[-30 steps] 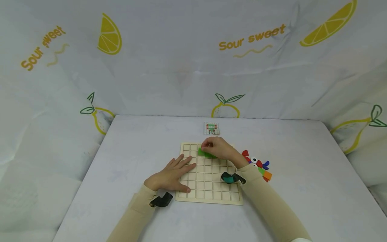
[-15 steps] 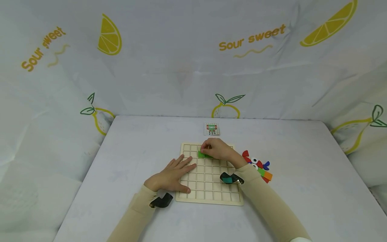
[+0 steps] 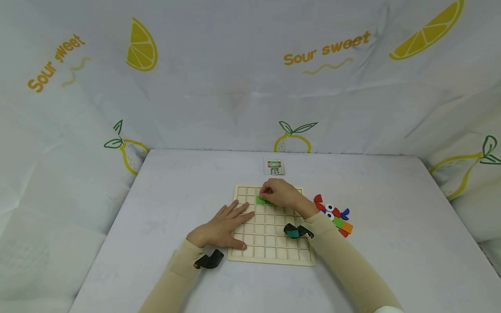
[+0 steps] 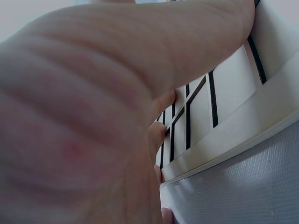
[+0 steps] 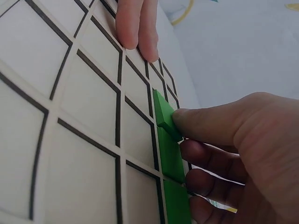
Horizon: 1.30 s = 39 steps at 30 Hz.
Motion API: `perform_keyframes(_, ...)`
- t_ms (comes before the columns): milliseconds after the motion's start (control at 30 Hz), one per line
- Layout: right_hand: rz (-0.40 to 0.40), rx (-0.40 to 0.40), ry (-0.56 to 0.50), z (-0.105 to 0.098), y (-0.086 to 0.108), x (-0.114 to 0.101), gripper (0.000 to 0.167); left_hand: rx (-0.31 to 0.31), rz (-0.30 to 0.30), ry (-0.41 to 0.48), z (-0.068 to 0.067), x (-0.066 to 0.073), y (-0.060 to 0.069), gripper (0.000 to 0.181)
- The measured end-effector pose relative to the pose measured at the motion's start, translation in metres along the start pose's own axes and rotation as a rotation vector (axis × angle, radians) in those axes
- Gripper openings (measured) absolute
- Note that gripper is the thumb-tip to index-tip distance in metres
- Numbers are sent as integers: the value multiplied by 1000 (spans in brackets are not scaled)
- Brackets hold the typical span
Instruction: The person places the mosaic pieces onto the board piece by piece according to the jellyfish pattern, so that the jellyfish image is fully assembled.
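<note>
By the curled fingers of the right hand [image 3: 282,192] a green tile [image 5: 163,109] is gripped at its edge, tilted over its square and, by the look of it, not yet fully seated. Just beside it, under the same fingers, two further green tiles [image 5: 171,156] are seen set flat in a row. The fingers of the left hand [image 3: 221,229] are spread straight on the near-left part of the wooden grid board [image 3: 270,240], with nothing grasped. Between the two hands and nearer the body, only bare squares are shown, so the filling is judged barely begun. To the right of the right-hand fingers, loose pieces [image 3: 338,222] in red, white, blue, green and orange are left unplaced on the tabletop [image 3: 372,269]. Beyond those fingers, a printed card [image 3: 274,166] is laid.
</note>
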State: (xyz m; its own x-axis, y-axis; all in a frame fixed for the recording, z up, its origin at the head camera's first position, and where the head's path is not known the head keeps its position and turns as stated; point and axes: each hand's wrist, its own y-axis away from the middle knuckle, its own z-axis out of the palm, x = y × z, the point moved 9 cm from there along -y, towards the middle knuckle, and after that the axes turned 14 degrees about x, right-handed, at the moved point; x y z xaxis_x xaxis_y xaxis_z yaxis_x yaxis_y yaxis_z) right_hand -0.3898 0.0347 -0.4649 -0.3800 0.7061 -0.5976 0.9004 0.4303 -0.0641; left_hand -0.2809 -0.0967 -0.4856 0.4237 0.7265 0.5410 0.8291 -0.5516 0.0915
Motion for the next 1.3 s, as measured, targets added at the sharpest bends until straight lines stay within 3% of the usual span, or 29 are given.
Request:
perform_keyframes(833, -33, 30, 7, 0, 3, -3, 11, 11, 2, 9, -1, 1, 0, 92)
perform_keyframes(1133, 13, 89, -142, -30, 13, 3, 15, 10, -2, 4, 1, 0, 0, 92)
perform_keyframes(1300, 32, 104, -170, -54, 20, 8, 20, 12, -3, 6, 0, 0, 0, 92)
